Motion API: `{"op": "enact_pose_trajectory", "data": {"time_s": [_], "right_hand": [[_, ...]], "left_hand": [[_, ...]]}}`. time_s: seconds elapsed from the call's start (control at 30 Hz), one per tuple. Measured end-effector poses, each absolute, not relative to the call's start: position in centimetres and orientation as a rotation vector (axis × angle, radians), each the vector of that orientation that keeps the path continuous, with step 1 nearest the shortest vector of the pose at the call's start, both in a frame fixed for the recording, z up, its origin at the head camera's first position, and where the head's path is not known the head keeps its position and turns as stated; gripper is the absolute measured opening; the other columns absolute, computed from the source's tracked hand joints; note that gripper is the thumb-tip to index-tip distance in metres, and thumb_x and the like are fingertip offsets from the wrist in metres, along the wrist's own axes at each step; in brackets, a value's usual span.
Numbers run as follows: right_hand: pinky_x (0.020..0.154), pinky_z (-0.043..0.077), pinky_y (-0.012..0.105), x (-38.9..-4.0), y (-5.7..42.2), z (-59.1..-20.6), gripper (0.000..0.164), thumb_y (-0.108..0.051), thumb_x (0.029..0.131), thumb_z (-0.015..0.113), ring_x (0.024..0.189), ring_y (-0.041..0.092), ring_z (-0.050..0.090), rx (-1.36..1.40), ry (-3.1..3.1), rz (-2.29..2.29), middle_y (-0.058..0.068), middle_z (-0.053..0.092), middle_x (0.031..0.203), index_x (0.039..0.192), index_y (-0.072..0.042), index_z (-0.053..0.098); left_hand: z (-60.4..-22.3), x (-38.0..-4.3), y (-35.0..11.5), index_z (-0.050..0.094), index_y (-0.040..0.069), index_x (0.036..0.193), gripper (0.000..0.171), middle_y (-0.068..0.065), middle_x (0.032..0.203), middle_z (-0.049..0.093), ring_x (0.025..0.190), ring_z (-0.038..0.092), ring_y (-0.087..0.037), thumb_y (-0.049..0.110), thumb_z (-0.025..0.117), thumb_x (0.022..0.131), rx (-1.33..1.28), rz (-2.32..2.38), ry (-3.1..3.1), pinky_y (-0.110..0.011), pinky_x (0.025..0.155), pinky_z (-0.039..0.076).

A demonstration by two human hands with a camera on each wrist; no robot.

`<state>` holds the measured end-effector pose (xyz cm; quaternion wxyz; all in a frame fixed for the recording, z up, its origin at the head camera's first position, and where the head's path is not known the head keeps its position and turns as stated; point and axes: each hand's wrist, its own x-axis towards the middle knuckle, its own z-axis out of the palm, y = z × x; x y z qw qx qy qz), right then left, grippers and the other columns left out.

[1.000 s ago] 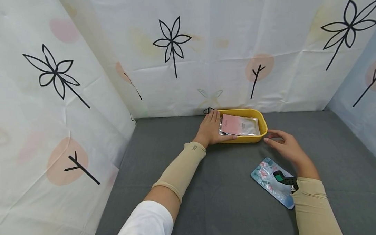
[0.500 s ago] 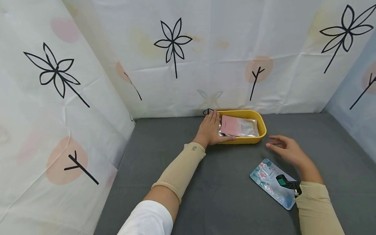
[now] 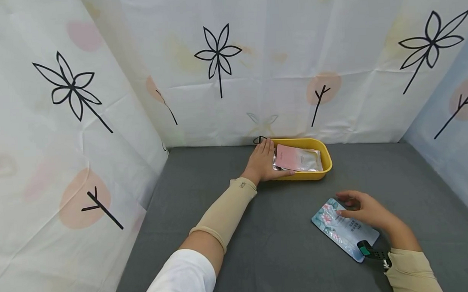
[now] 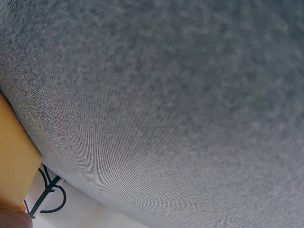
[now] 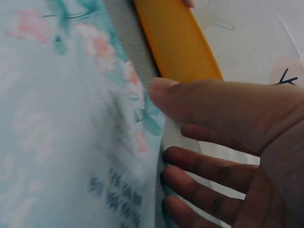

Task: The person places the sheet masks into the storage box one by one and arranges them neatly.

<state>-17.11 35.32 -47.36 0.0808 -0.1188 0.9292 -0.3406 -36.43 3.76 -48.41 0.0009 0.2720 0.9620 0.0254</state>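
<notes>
A yellow basket (image 3: 312, 176) stands against the back cloth, holding a flat pink-and-silver sachet (image 3: 296, 157) with more silver foil under it. My left hand (image 3: 261, 163) rests on the basket's left end, its fingers straight and the thumb lying along the front rim. In front and to the right, a light blue floral sachet (image 3: 337, 229) lies flat and slanted on the grey cloth. Just over its far right edge is my right hand (image 3: 364, 209), fingers loosely bent, nothing between thumb and fingers. In the right wrist view the thumb (image 5: 166, 97) overlaps the sachet's edge; contact cannot be told.
Grey cloth (image 3: 220, 198) covers the table. White patterned cloth (image 3: 277, 41) hangs behind and on the left, with a bluish cloth panel (image 3: 452, 91) on the right. A black strap with a green patch (image 3: 371, 250) hangs at my right wrist, above the floral sachet.
My right hand has left the basket's right end and come down toward me, over the blue floral sachet. The left hand stays in place on the basket.
</notes>
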Motion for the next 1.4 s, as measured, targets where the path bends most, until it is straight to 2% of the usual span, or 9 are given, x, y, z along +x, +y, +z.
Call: {"op": "enact_pose_trajectory", "data": {"time_s": [0.17,0.3,0.4,0.63,0.9,1.2,1.4], "right_hand": [[0.085,0.057,0.024,-16.4,35.2,-48.3,0.06,-0.022,0.089,0.088,0.109,0.015,0.063,-0.357,2.808,-1.038,0.022,0.068,0.132,0.138,0.003,0.064],[0.081,0.054,0.025,-16.1,34.9,-48.6,0.06,-0.025,0.085,0.091,0.107,0.008,0.059,-0.346,2.851,-1.02,0.018,0.068,0.13,0.135,-0.001,0.068],[0.08,0.052,0.026,-16.0,34.7,-48.7,0.061,-0.027,0.084,0.092,0.106,0.01,0.058,-0.326,2.87,-0.995,0.016,0.068,0.128,0.134,-0.002,0.07],[0.08,0.052,0.027,-15.8,34.5,-49.0,0.065,-0.028,0.08,0.095,0.109,0.024,0.06,-0.32,2.88,-0.978,0.017,0.067,0.128,0.134,-0.002,0.07],[0.074,0.049,0.025,-15.9,34.6,-49.1,0.063,-0.027,0.078,0.096,0.1,0.011,0.057,-0.352,2.876,-1.011,0.014,0.067,0.125,0.133,-0.005,0.071],[0.077,0.05,0.025,-15.8,34.4,-48.9,0.055,-0.025,0.079,0.095,0.101,0.013,0.057,-0.324,2.87,-1.03,0.013,0.067,0.123,0.127,-0.007,0.074],[0.076,0.05,0.025,-15.8,34.2,-48.9,0.042,-0.02,0.08,0.095,0.097,0.009,0.054,-0.324,2.881,-1.053,0.009,0.067,0.117,0.116,-0.009,0.076]], "left_hand": [[-48.7,-36.6,3.7,0.002,0.006,0.171,0.134,-0.011,0.181,0.001,0.168,0.003,-0.024,0.101,0.036,0.082,0.845,0.062,3.027,-0.039,0.137,0.005],[-49.1,-36.7,3.6,0.001,0.006,0.17,0.135,-0.011,0.181,0.0,0.168,0.003,-0.024,0.101,0.037,0.081,0.843,0.08,3.027,-0.038,0.137,0.004],[-49.3,-36.7,3.7,0.002,0.006,0.171,0.135,-0.011,0.181,0.001,0.168,0.002,-0.023,0.101,0.038,0.081,0.85,0.089,3.026,-0.038,0.137,0.004],[-49.4,-36.6,3.8,0.003,0.007,0.171,0.135,-0.011,0.181,0.002,0.168,0.001,-0.023,0.101,0.038,0.081,0.848,0.088,3.028,-0.038,0.137,0.005],[-49.5,-36.9,4.0,0.0,0.007,0.171,0.137,-0.011,0.181,-0.001,0.168,-0.001,-0.023,0.102,0.038,0.08,0.835,0.076,3.016,-0.038,0.137,0.001],[-49.2,-36.7,4.0,0.008,0.005,0.171,0.136,-0.012,0.181,0.005,0.168,0.004,-0.023,0.101,0.039,0.08,0.858,0.086,3.049,-0.039,0.137,0.006],[-49.2,-36.8,4.0,0.004,0.006,0.171,0.136,-0.011,0.181,0.002,0.168,0.002,-0.023,0.101,0.038,0.08,0.847,0.094,3.041,-0.038,0.137,0.004]]}}
